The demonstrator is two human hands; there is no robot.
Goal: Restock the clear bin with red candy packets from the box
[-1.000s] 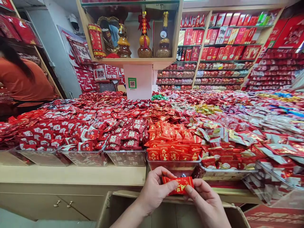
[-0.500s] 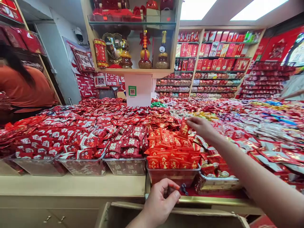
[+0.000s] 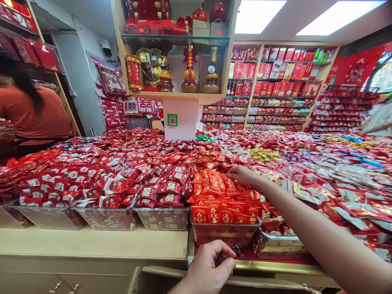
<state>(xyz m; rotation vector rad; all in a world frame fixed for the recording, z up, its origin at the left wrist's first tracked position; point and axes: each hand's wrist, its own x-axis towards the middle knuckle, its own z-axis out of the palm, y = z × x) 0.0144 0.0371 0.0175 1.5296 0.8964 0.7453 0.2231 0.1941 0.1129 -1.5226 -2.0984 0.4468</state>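
Note:
My right hand (image 3: 245,176) reaches over a clear plastic bin (image 3: 226,232) of bright red candy packets. Its fingertips pinch the top edge of one red candy packet (image 3: 235,188), which lies against the others at the back of the pile. Low in front of that bin is my left hand (image 3: 211,265), its fingers curled and thumb close to the index fingertip. Nothing shows in it. A small dark object (image 3: 238,251) lies just beyond its fingertips at the counter edge. Under my left hand stands an opened cardboard box (image 3: 165,271), its inside mostly hidden.
More clear bins (image 3: 104,218) of red and maroon packets line the counter front (image 3: 92,243). Heaps of wrapped sweets spread behind them. A display cabinet (image 3: 174,96) with bottles hangs over the middle. At the left stands a person in an orange top (image 3: 43,110).
My right hand has lowered and moved slightly left, bringing the red packet down onto the pile. My left hand has stayed nearly in place. The view has tipped slightly upward.

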